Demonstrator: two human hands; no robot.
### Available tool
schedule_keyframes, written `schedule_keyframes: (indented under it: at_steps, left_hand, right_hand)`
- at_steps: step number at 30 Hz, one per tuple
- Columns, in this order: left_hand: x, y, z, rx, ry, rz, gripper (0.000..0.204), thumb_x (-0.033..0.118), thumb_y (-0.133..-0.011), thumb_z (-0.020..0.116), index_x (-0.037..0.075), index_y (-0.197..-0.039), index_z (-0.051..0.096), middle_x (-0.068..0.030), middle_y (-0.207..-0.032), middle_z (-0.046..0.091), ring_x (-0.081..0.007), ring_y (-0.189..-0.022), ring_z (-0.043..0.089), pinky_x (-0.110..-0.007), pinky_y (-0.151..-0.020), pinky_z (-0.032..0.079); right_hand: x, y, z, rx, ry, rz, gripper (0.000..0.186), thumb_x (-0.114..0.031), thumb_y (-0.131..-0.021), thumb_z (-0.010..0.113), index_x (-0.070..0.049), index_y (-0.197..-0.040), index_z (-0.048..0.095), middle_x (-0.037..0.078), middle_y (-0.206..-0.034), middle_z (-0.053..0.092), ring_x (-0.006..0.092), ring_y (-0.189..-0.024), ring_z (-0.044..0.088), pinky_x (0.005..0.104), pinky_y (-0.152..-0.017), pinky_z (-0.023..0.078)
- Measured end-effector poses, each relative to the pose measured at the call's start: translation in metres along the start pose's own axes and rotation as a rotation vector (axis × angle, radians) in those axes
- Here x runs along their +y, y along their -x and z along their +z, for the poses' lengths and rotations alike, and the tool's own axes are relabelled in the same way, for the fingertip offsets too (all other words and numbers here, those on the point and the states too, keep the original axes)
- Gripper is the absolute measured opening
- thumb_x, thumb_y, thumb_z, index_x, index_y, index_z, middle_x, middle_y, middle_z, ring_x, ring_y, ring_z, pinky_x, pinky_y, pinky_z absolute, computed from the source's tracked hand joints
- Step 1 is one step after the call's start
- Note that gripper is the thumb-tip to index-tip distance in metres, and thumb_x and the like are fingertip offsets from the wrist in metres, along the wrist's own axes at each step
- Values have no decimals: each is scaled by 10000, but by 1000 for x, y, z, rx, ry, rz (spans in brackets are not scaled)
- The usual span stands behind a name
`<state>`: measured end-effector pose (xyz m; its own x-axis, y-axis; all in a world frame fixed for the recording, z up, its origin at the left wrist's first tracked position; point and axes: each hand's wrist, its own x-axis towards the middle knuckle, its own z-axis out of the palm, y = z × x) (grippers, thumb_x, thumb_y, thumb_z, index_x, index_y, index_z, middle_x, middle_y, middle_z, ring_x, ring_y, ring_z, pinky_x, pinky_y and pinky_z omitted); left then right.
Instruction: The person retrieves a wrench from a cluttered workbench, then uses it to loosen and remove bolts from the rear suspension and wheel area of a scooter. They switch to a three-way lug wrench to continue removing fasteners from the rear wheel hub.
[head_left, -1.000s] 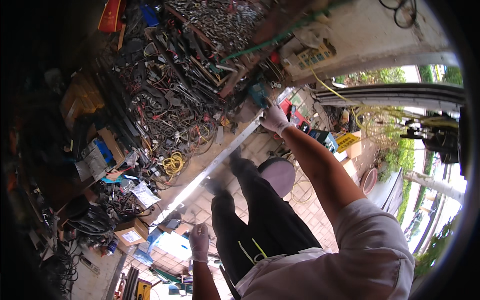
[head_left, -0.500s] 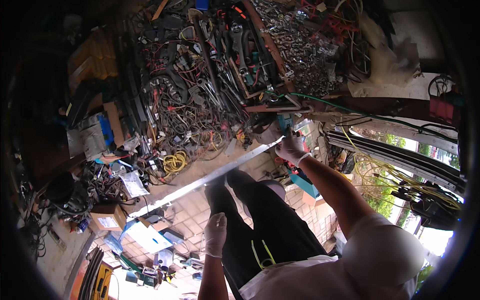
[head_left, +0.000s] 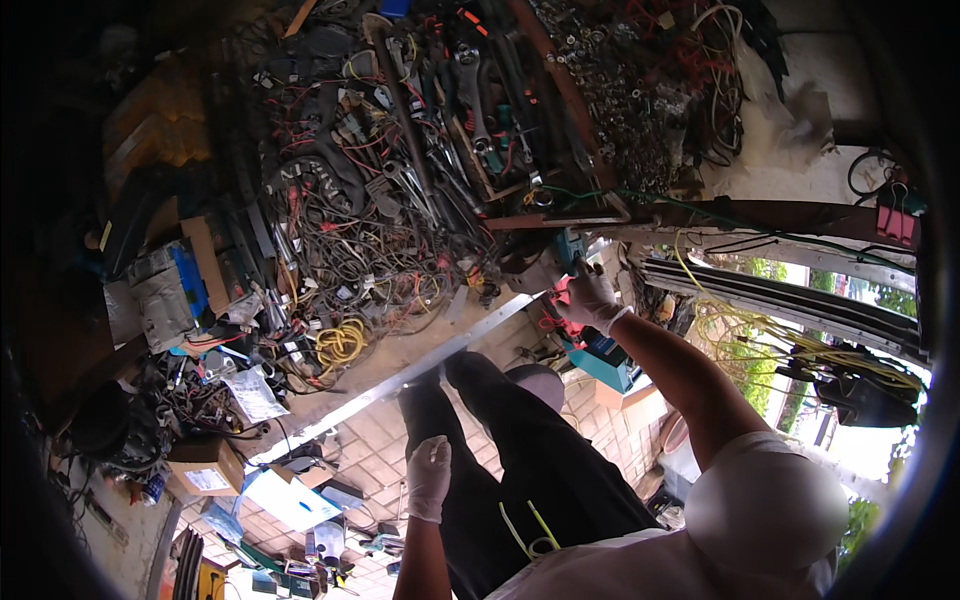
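Note:
My right hand (head_left: 590, 298), in a white glove, reaches out to the bench's front edge. Its fingers are partly stretched and at least one meets or nearly meets a small teal-bodied machine (head_left: 570, 250). Beside that machine is a rounded grey-brown part (head_left: 530, 270), too dark to name. Red pieces (head_left: 562, 298) show just left of this hand, below the machine. My left hand (head_left: 430, 476), also gloved, hangs low in front of my thigh with its fingers curled in and nothing visible in them.
The bench is heaped with tangled wires (head_left: 360, 220), wrenches (head_left: 470, 90) and loose metal fittings (head_left: 640, 110). A yellow cable coil (head_left: 341, 344) lies near its metal edge (head_left: 440, 350). An open teal box (head_left: 605, 368) stands below my right forearm. Yellow cables (head_left: 740, 320) hang at right.
The whole view has shifted slightly. My right hand stays by the teal machine, its fingers drawn a little to the right. The left hand is still low and curled.

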<state>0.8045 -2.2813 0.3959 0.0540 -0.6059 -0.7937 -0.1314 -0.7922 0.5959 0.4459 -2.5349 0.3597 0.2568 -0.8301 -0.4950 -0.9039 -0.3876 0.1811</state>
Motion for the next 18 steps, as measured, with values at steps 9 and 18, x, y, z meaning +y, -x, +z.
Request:
schedule_keyframes:
  at_steps: [9, 18]
  left_hand:
    - [1, -8, -18, 11, -68, 8, 218, 182, -921, 610, 9, -1030, 685, -161, -1020, 688, -295, -927, 674, -354, -810, 531]
    - [13, -23, 10, 43, -44, -13, 202, 163, -916, 624, 11, -1035, 686, -152, -1014, 693, -284, -925, 673, -343, -820, 528]
  right_hand:
    - [-2, -1, 2, 24, -63, 42, 377, -403, -700, 647, -44, -796, 709, 235, -1038, 541, 396, -923, 541, 472, -891, 407]
    - [0, -1, -17, -152, -122, 35, 454, -485, -782, 643, -34, -765, 694, 295, -1172, 532, 426, -1087, 534, 487, -967, 408]
